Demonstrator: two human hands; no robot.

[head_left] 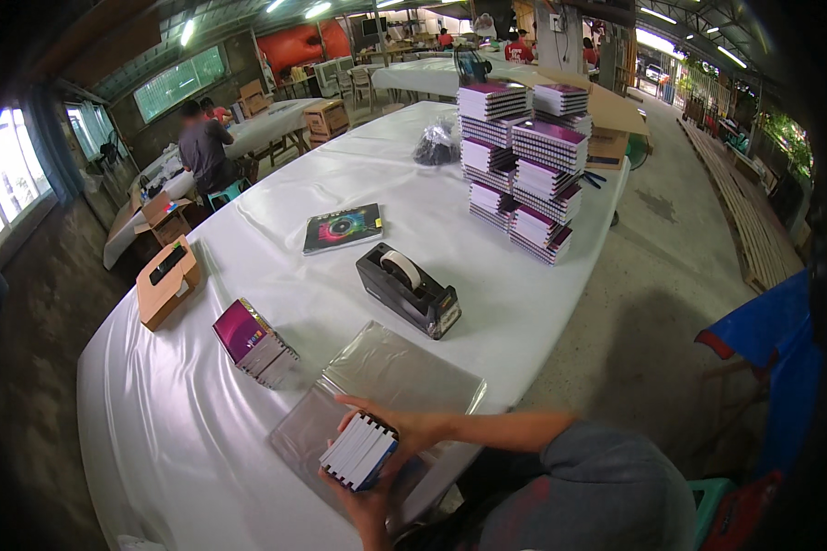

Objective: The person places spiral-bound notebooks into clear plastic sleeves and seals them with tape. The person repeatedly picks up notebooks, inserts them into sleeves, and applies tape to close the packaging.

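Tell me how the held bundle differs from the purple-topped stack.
The held bundle sits between left hand and right hand; the purple-topped stack rests on the table. The bundle shows mostly white edges; the stack shows a purple cover on top. Both look like piled, bound notebooks.

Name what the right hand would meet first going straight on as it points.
Probably the small, purple-covered stack of paper notebooks; depth is unclear, so the right hand might pass above.

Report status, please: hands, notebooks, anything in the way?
Left hand and right hand gripping stacked notebooks. Clear plastic underneath. Tape dispenser beyond, apart from hands; nothing seen blocking them.
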